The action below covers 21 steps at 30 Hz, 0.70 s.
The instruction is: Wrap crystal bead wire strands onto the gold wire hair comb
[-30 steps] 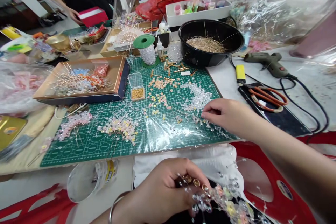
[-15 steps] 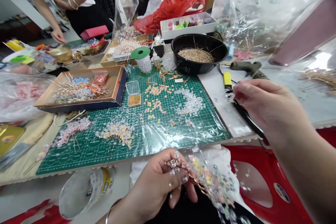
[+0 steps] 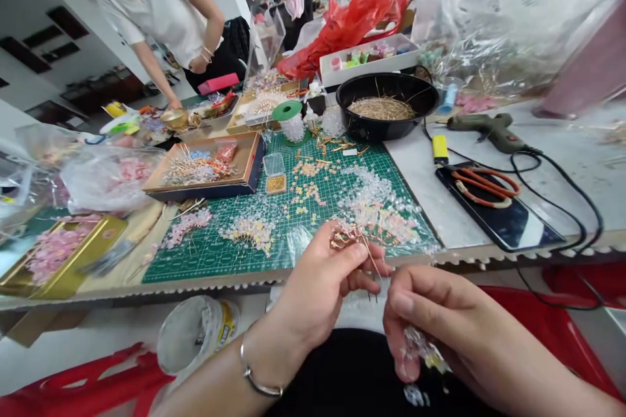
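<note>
My left hand (image 3: 317,287), with a silver bangle on the wrist, is closed on a beaded wire ornament (image 3: 386,223). Thin gold prongs stick out between its fingers, and pink, peach and transparent beads spread to the right over the green cutting mat (image 3: 195,267). Just right of it, my right hand (image 3: 445,313) is low over my lap, its fingers curled around a small cluster of transparent beads (image 3: 418,344) with a yellow piece. Whether that cluster joins the ornament, I cannot tell. Loose transparent beads (image 3: 366,186) and small peach flower beads (image 3: 313,169) lie on the mat beyond.
Right of the mat lie a phone (image 3: 518,225) with orange cord on it, a yellow lighter (image 3: 440,148) and a glue gun (image 3: 489,130) with trailing cable. Behind stand a black bowl (image 3: 352,124) and a green spool (image 3: 287,111). Another person (image 3: 171,6) stands across the table.
My right hand has come down and left from above the table's right side to beside my left hand. My left hand has risen toward the mat, turning the ornament. The view has shifted left.
</note>
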{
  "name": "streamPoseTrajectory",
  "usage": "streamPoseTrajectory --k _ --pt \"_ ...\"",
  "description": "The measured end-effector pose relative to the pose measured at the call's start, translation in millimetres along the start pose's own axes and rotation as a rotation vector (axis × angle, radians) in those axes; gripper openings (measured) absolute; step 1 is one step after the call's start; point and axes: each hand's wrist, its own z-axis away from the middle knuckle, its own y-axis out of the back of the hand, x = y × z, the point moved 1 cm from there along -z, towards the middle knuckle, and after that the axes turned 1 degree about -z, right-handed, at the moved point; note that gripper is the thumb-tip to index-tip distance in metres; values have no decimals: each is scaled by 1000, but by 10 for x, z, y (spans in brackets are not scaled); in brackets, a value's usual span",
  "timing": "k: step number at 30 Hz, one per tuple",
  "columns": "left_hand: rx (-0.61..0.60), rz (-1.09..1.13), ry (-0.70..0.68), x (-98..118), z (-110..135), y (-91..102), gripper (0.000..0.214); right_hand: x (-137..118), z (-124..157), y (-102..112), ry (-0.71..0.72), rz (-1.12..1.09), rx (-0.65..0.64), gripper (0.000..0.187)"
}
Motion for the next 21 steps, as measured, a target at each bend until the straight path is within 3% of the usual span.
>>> streamPoseTrajectory --k 2,5,16,21 --pt "-22 15 -5 -22 58 -35 19 45 -67 -22 -83 -130 -57 38" --pt "-25 57 2 -37 123 -42 31 87 -82 63 -86 -145 -41 36" --pt "31 88 47 -81 23 -10 38 127 -104 189 -114 124 9 41" --pt "21 37 11 -99 -28 10 27 137 -149 237 -85 338 32 43"
